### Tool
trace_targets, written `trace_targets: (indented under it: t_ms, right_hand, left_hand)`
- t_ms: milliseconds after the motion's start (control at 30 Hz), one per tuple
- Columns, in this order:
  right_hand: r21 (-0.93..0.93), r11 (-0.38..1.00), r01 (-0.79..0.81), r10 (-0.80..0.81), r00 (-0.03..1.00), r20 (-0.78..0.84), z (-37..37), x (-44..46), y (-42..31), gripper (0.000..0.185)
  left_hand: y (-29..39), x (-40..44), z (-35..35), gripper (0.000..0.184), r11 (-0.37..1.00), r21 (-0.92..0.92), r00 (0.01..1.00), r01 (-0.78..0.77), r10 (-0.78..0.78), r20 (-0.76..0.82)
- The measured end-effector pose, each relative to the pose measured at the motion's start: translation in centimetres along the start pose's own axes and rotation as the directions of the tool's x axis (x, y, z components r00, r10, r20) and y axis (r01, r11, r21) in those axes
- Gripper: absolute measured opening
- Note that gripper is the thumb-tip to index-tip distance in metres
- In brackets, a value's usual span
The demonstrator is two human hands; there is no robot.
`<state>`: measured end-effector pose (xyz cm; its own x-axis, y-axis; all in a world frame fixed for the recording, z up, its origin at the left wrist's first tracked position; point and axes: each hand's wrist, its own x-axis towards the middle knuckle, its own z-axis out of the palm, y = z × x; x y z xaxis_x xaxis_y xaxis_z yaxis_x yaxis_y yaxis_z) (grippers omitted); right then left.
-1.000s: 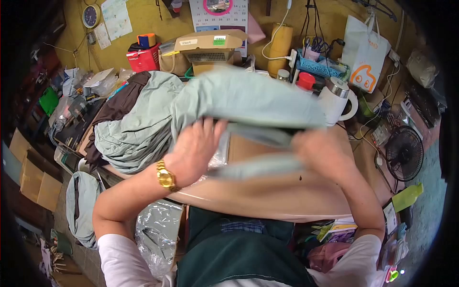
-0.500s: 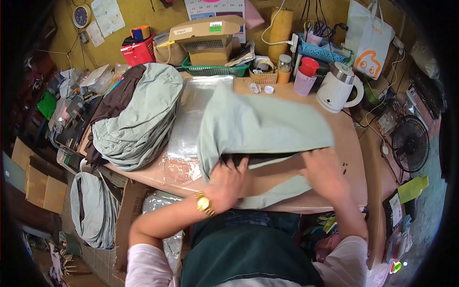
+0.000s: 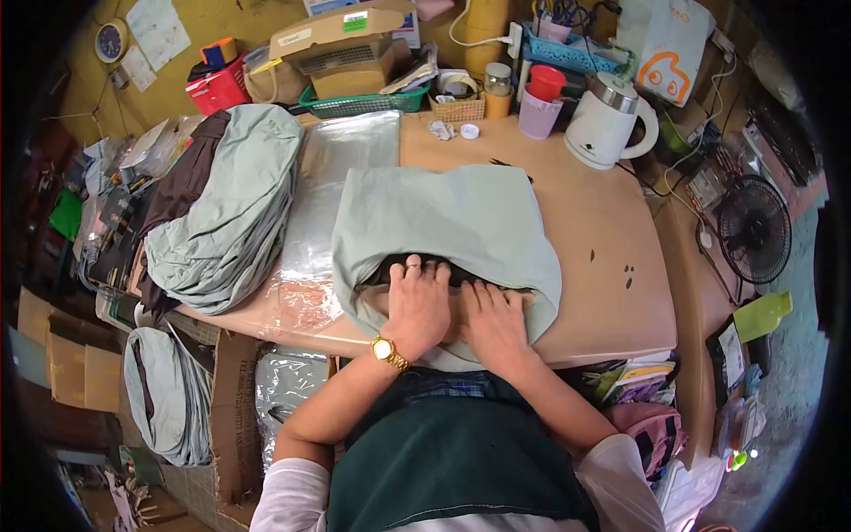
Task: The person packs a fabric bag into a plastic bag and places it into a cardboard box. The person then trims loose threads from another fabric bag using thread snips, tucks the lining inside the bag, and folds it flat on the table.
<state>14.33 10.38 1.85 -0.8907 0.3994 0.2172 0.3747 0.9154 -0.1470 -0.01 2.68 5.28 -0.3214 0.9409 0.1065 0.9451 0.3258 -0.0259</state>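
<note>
A pale green cloth piece [image 3: 443, 208] lies on the brown table [image 3: 612, 230] in front of me, its dark-lined opening facing my body. My left hand [image 3: 417, 306], with a gold watch at the wrist, rests at the left part of the opening, fingers apart and fingertips at the dark inside. Beside it my right hand [image 3: 495, 324] lies flat at the right part of the opening, fingers stretched forward. Neither hand grips the cloth. To the left is a thick pile of similar pale green cloth [image 3: 235, 208], with dark brown cloth [image 3: 188, 173] along its far side.
Clear plastic sheets [image 3: 341, 177] lie between pile and cloth. At the back stand a white kettle [image 3: 603, 124], a pink cup [image 3: 538, 115], a jar [image 3: 497, 89] and a green basket [image 3: 363, 104]. A black fan [image 3: 752, 229] is at right, a cardboard box [image 3: 238, 417] below left.
The cloth was swung over the table and now lies flat. My hands have come closer together at its opening, and my right hand has let go of the edge. The view has shifted.
</note>
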Motion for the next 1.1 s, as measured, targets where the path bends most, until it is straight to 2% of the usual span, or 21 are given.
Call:
trace_targets:
  t_ms: [33, 67, 167, 233, 267, 300, 333, 367, 433, 500, 533, 567, 767, 833, 867, 900, 933, 967, 1000, 1033, 1100]
  right_hand:
    - [-0.027, 1.000, -0.002, 0.003, 1.000, 0.007, -0.3, 0.3, -0.6, 0.071]
    - [0.117, 0.992, -0.050, 0.039, 0.995, 0.092, -0.6, 0.6, -0.8, 0.064]
    - [-0.070, 0.997, 0.035, -0.037, 0.999, -0.035, 3.8, 0.6, -0.5, 0.057]
    - [-0.005, 0.998, 0.066, -0.066, 0.998, 0.018, 3.9, 0.4, -0.3, 0.055]
    - [0.085, 0.995, 0.043, -0.045, 0.999, 0.023, 3.4, 0.5, -0.4, 0.056]
    - [0.175, 0.984, 0.018, -0.024, 0.999, 0.030, 3.0, 0.5, -0.5, 0.056]
    - [0.171, 0.984, -0.039, 0.011, 0.987, 0.159, 2.6, 0.7, -0.7, 0.057]
    - [0.173, 0.984, -0.044, 0.016, 0.987, 0.162, 2.4, 0.6, -0.7, 0.057]
    - [0.156, 0.987, -0.022, -0.007, 0.983, 0.186, 2.2, 0.7, -0.8, 0.057]
    - [0.164, 0.986, -0.015, -0.012, 0.986, 0.164, 2.3, 0.7, -0.9, 0.057]
    - [0.168, 0.986, -0.004, -0.021, 0.989, 0.143, 2.3, 0.6, -0.9, 0.057]
    - [0.167, 0.986, -0.007, -0.017, 0.989, 0.144, 2.4, 0.5, -1.0, 0.057]
    - [0.212, 0.976, -0.040, 0.016, 0.993, 0.115, 2.5, 0.4, -0.8, 0.057]
    - [0.209, 0.976, -0.063, 0.025, 0.983, 0.183, 2.0, 0.6, -0.8, 0.057]
    - [0.198, 0.976, -0.085, 0.033, 0.967, 0.254, 1.8, 0.7, -0.6, 0.058]
    - [0.203, 0.976, -0.079, 0.026, 0.968, 0.251, 2.0, 0.7, -0.3, 0.058]
    - [0.239, 0.969, -0.063, 0.020, 0.984, 0.179, 2.3, 0.4, -0.1, 0.059]
    - [0.280, 0.959, -0.041, 0.011, 0.994, 0.111, 2.6, 0.0, 0.0, 0.060]
    - [0.169, 0.985, -0.043, 0.002, 0.972, 0.234, 2.5, 0.3, 0.4, 0.063]
    - [0.243, 0.970, -0.023, -0.022, 0.983, 0.182, 2.0, 0.1, 1.1, 0.062]
    - [0.434, 0.898, -0.070, -0.001, 0.987, 0.163, 1.0, 0.2, 3.8, 0.059]
  left_hand:
    - [0.3, 0.1, -0.4, 0.043, 0.999, 0.032, 0.986, 0.015, -0.020, 0.164]
    - [0.3, 0.1, 0.2, 0.043, 1.000, 0.028, 0.985, 0.001, -0.006, 0.172]
    - [0.1, 1.1, 2.4, 0.037, 0.989, 0.149, 0.998, -0.023, 0.014, 0.058]
    - [0.2, 2.5, 3.1, 0.036, 0.996, 0.061, 0.998, -0.058, 0.055, 0.044]
    - [-0.5, 3.0, 5.3, 0.035, 0.986, 0.023, 0.971, -0.168, 0.169, -0.166]
    - [-0.8, 3.6, 6.1, 0.035, 0.984, 0.019, 0.971, -0.175, 0.176, -0.161]
    - [-1.1, 4.7, 6.4, 0.035, 0.963, -0.217, 0.987, -0.159, 0.157, -0.030]
    - [-1.5, 5.7, 6.7, 0.036, 0.895, -0.434, 0.981, -0.104, 0.165, 0.105]
    - [-2.0, 7.2, 6.6, 0.037, 0.918, -0.387, 0.967, -0.088, 0.172, 0.187]
    - [-2.1, 8.8, 7.8, 0.037, 0.897, -0.441, 0.996, 0.012, 0.028, 0.084]
    - [-2.6, 10.5, 7.4, 0.037, 0.944, -0.297, 0.982, -0.147, 0.175, 0.069]
    - [-2.6, 11.9, 7.9, 0.037, 0.948, -0.255, 0.980, -0.189, 0.200, 0.016]
    - [-2.4, 12.9, 9.9, 0.036, 0.923, -0.245, 0.954, -0.298, 0.277, -0.116]
    - [-2.3, 9.0, 8.3, 0.036, 0.905, -0.277, 0.935, -0.321, 0.350, 0.059]
    - [-0.1, 6.5, 2.6, 0.037, 0.972, -0.211, 0.880, -0.102, 0.187, 0.437]
    - [1.1, 3.5, 0.3, 0.034, 0.969, -0.186, 0.906, -0.160, 0.219, 0.361]
    - [0.8, 0.3, 1.7, 0.029, 0.794, -0.524, 0.950, -0.307, 0.284, -0.126]
    - [0.8, -1.6, -0.8, 0.030, 0.793, -0.480, 0.919, -0.375, 0.249, -0.306]
    - [-0.2, -2.5, -1.4, 0.035, 0.915, -0.352, 0.937, -0.196, 0.068, -0.343]
    - [-1.7, -3.6, -1.8, 0.039, 0.976, -0.219, 0.909, 0.020, -0.109, -0.401]
    - [-7.0, -5.2, 1.1, 0.044, 0.922, -0.262, 0.902, 0.285, -0.351, -0.254]
